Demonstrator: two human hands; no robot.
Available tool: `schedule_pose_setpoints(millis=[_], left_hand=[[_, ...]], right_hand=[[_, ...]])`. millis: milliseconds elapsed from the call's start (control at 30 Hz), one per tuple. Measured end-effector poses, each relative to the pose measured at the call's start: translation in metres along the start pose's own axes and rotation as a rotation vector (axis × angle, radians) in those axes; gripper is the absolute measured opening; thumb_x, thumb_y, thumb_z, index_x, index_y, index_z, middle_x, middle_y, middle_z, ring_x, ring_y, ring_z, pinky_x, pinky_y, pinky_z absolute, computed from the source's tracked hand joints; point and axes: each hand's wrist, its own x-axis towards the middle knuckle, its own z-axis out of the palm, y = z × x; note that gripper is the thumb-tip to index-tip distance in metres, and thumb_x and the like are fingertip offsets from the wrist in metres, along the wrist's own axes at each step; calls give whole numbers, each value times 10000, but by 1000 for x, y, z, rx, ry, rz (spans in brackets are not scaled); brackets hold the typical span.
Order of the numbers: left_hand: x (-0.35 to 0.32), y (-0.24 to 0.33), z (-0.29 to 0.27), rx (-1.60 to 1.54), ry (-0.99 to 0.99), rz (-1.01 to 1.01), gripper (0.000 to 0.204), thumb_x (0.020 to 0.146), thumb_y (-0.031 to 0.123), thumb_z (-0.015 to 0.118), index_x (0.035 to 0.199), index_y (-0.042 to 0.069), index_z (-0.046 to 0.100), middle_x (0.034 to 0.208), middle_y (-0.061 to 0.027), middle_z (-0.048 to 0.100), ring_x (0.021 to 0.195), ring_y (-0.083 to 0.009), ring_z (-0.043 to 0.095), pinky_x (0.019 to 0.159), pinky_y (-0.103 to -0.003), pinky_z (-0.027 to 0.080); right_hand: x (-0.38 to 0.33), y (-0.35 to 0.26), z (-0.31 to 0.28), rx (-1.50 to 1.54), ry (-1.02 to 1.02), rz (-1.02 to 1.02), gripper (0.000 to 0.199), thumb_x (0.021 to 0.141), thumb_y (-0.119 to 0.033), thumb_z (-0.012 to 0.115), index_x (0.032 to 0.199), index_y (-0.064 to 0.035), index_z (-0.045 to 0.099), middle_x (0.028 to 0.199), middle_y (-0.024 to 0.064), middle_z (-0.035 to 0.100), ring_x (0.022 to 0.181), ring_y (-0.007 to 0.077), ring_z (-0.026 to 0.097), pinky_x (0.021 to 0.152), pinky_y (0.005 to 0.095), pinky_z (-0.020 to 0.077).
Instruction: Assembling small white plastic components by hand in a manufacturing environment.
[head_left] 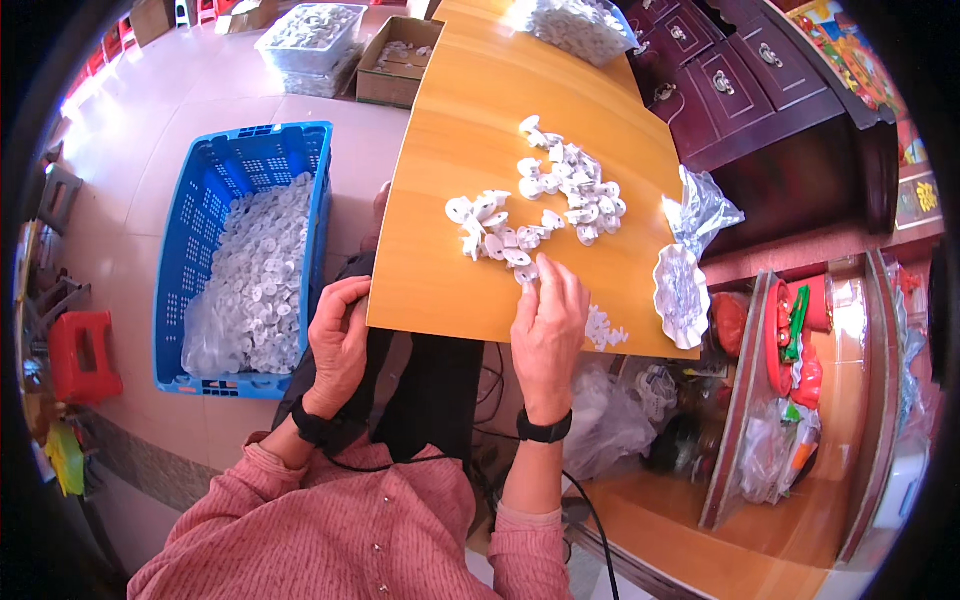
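On the tabletop (450,200), the right hand (548,335) pinches one of the white plastic pieces (540,200); the left hand (338,340), grip curled, contents hidden, rests at the edge. Many loose pieces remain; the blue crate (200,200) holds plenty.

I have one view only, from a fisheye camera worn on the head, facing steeply down and forward over my lap. It sits close above the orange surface (470,150), with my hands at centre, forearms entering from the lower edge, and straight edges bending toward the dark rim.
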Motion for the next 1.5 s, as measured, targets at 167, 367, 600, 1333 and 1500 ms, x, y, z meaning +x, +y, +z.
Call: schedule_pose_setpoints(millis=[167, 367, 600, 1333, 1500], left_hand=[[1, -6, -5, 45, -13, 14, 187, 964, -64, 548, 1118, -19, 644, 1156, -88, 621, 1074, -174, 603, 947, -278, 468], [1, -5, -7, 45, -43, -2, 185, 983, -42, 538, 1137, -25, 640, 1186, -83, 609, 1101, -170, 589, 971, -278, 453], [2, -2, -5, 8, -15, 6, 194, 951, -84, 545, 1105, -19, 644, 1133, -94, 629, 1054, -181, 616, 926, -271, 477], [21, 67, 47, 286, -105, 479, 348, 768, -7, 776, 1088, 2, 641, 1005, -154, 630, 902, -330, 630, 771, -387, 525], [25, 56, 73, 376, -159, 480, 321, 779, 92, 791, 1051, 19, 637, 986, -139, 620, 880, -334, 604, 751, -415, 506]], right_hand=[[-6, -6, 11, 39, -61, -18, 191, 916, -42, 622, 1100, -17, 665, 1120, 132, 623, 1059, 334, 586, 931, 447, 470], [-20, -34, 16, 196, -34, -29, 174, 899, -10, 650, 1072, -12, 670, 1082, 135, 632, 988, 322, 628, 863, 428, 515], [-39, -2, -4, 46, 120, 114, 183, 891, 23, 637, 1071, 11, 664, 1051, 162, 622, 976, 344, 633, 858, 441, 526], [-61, -1, -21, -277, -81, -41, 306, 893, -154, 708, 1167, -26, 662, 1186, 100, 581, 1062, 319, 554, 859, 462, 433], [-63, -2, -21, -219, -66, -40, 306, 840, -108, 743, 1126, -23, 677, 1140, 94, 609, 1042, 314, 575, 863, 451, 445]])
